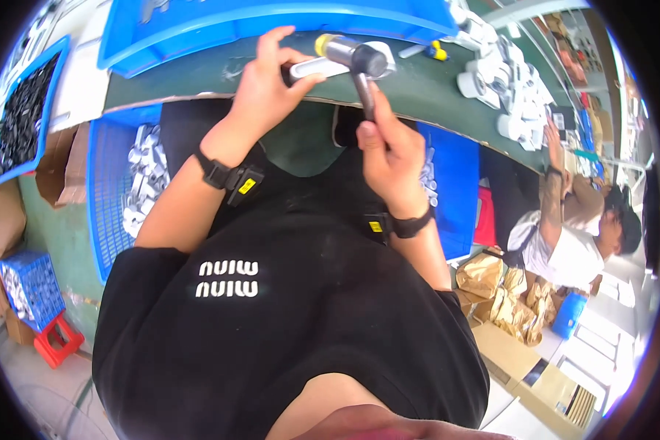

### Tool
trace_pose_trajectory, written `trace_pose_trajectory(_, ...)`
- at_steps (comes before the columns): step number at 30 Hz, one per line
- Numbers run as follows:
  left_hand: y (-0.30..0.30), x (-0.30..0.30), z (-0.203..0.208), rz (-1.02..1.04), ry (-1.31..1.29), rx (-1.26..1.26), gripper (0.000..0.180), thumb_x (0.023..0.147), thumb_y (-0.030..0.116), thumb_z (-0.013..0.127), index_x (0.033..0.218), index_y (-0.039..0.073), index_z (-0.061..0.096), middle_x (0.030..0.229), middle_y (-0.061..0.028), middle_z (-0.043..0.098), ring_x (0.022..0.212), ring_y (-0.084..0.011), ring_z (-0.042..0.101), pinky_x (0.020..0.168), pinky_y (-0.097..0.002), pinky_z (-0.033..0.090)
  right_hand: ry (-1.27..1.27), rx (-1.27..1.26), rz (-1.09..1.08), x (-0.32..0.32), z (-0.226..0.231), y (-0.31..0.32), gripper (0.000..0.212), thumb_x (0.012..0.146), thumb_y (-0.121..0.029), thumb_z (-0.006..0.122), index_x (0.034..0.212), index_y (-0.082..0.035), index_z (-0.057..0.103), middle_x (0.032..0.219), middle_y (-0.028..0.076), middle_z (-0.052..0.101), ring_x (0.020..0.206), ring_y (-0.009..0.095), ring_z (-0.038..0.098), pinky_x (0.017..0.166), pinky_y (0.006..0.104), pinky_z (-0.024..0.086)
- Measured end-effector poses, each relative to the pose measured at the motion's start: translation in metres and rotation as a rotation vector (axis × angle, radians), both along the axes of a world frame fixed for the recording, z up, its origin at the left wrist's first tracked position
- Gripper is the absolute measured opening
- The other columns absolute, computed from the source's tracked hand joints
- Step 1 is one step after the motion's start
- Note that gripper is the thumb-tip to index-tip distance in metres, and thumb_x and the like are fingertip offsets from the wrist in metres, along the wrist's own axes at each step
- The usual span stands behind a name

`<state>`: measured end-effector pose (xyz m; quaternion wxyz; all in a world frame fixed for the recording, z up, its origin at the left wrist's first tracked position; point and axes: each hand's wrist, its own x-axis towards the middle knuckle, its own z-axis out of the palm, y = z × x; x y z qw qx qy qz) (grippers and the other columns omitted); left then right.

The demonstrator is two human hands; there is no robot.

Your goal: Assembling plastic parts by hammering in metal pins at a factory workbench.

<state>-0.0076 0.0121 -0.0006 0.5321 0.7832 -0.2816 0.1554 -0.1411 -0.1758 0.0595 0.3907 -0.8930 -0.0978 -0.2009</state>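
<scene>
My right hand (392, 150) is closed around the handle of a mallet (350, 53), whose head has a black face and a yellow face. The mallet head is over a long white part (319, 68) with a dark end and overlaps it in view; whether they touch I cannot tell. My left hand (268, 84) grips this part near its dark end, thumb along its near side and a finger raised. Both hands are above the front edge of the green worktable (433, 92). The part's far end is partly hidden behind the mallet.
A blue tray (271, 45) stands behind my hands. White fittings (510, 95) are heaped at right, near a small yellow-and-black object (438, 50). Blue crates (99, 198) with parts flank my lap. Black pieces fill a tray (26, 110) at far left. A co-worker (565, 235) sits at right.
</scene>
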Motion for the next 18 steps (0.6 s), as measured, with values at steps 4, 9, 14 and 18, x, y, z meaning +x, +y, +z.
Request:
trace_pose_trajectory(4, 0.000, 0.000, -0.002, -0.006, 0.034, -0.040, 0.088, 0.087, 0.013, 0.092, 0.151, 0.001, 0.034, 0.100, -0.0145, 0.079, 0.088, -0.0275, 0.078, 0.082, -0.0363, 0.061, 0.149, -0.064, 0.013, 0.005, -0.007, -0.014, 0.044, 0.099, -0.004, 0.072, 0.143, -0.009, 0.070, 0.093, 0.020, 0.074, 0.073, 0.031, 0.073, 0.071, 0.0332, 0.056)
trace_pose_trajectory(9, -0.006, 0.001, 0.000, -0.009, -0.164, 0.060, 0.025, 0.094, 0.015, 0.084, 0.115, 0.003, 0.076, 0.103, -0.0136, 0.074, 0.086, -0.0294, 0.073, 0.074, -0.0359, 0.058, 0.025, 0.176, -0.294, -0.002, -0.006, -0.057, 0.040, 0.101, -0.009, 0.072, 0.140, -0.004, 0.070, 0.103, 0.019, 0.078, 0.077, 0.019, 0.070, 0.076, 0.0357, 0.058)
trace_pose_trajectory(14, -0.007, -0.003, 0.002, -0.002, -0.178, 0.030, 0.023, 0.094, 0.011, 0.082, 0.113, 0.001, 0.075, 0.101, -0.0133, 0.073, 0.082, -0.0297, 0.071, 0.070, -0.0374, 0.057, -0.182, -0.329, -0.629, 0.016, -0.004, -0.137, 0.056, 0.088, -0.021, 0.084, 0.139, -0.001, 0.070, 0.108, 0.019, 0.071, 0.098, 0.037, 0.071, 0.087, 0.0445, 0.058)
trace_pose_trajectory(18, -0.002, 0.000, 0.003, -0.059, -0.167, 0.025, 0.022, 0.094, 0.010, 0.082, 0.112, 0.001, 0.074, 0.102, -0.0140, 0.072, 0.081, -0.0304, 0.071, 0.070, -0.0372, 0.056, -0.150, -0.470, -0.848, 0.048, -0.007, -0.192, 0.071, 0.086, -0.030, 0.085, 0.142, 0.009, 0.063, 0.131, 0.031, 0.067, 0.121, 0.046, 0.067, 0.102, 0.0483, 0.056)
